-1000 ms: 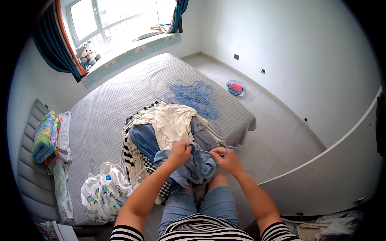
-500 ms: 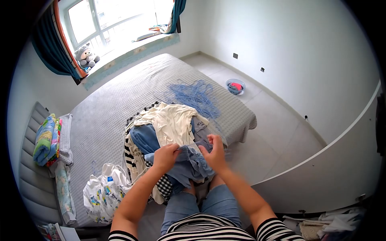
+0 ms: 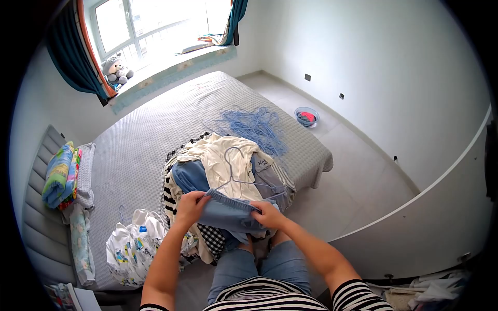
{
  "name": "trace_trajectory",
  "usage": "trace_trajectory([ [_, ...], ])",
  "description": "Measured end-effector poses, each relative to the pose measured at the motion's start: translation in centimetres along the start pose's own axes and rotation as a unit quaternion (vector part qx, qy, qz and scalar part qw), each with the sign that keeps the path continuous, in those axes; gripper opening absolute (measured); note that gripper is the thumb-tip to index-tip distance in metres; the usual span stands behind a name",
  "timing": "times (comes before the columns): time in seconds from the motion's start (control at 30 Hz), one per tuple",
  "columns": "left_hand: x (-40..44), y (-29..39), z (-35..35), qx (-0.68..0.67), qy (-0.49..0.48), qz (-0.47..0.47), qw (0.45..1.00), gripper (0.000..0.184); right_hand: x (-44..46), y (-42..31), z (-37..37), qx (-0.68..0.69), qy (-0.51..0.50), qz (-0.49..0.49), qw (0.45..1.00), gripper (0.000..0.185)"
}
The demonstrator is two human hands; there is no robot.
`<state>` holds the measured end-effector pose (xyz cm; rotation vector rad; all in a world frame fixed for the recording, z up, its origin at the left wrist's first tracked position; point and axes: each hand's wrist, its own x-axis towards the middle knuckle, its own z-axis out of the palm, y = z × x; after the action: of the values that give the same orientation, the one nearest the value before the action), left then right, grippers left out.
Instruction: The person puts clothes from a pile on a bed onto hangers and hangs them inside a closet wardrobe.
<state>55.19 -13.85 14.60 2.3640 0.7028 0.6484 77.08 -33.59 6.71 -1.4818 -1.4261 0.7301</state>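
Blue denim-like trousers or shorts (image 3: 228, 215) with a gathered waistband are stretched between my hands. My left hand (image 3: 191, 208) pinches the left end of the waistband, and my right hand (image 3: 267, 214) grips the right end. A blue hanger (image 3: 232, 179) stands out above the waistband, its hook over a cream shirt (image 3: 220, 155). How the hanger meets the garment is partly hidden. Under and around lies a heap of clothes, with a grey garment (image 3: 267, 179) at its right and a black-and-white checked cloth (image 3: 211, 239) at the lower left.
Many blue hangers (image 3: 254, 127) lie tangled on the grey bed (image 3: 145, 135), beyond the heap. White printed clothes (image 3: 136, 246) rest at the left, near folded bedding (image 3: 61, 176). A basin (image 3: 306, 117) stands on the floor. A white curved panel (image 3: 415, 228) rises at the right.
The waistband has been spread out between my hands, which have moved apart. My right hand has closed on its right end. The hanger now shows upright above the garment.
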Motion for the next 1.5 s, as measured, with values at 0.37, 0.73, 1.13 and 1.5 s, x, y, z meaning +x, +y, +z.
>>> trace_trajectory([
  [0.37,-2.9,-2.3,-4.5,-0.036,-0.118,-0.024,0.992,0.017,-2.9,-1.7,-9.0,-0.325,0.052,-0.020,0.944,0.020],
  [0.73,-7.5,-8.1,-6.5,-0.181,-0.053,-0.088,0.978,0.024,4.1,-7.9,-5.1,-0.431,0.118,-0.145,0.883,0.014],
  [1.13,-29.6,-16.4,-10.9,-0.630,0.240,-0.234,0.701,0.036,17.5,-10.9,10.1,-0.202,-0.097,-0.020,0.974,0.027],
  [1.5,-42.4,-25.8,-28.9,-0.362,0.466,-0.383,0.711,0.037,23.4,-12.7,34.8,0.269,-0.422,0.301,0.812,0.028],
])
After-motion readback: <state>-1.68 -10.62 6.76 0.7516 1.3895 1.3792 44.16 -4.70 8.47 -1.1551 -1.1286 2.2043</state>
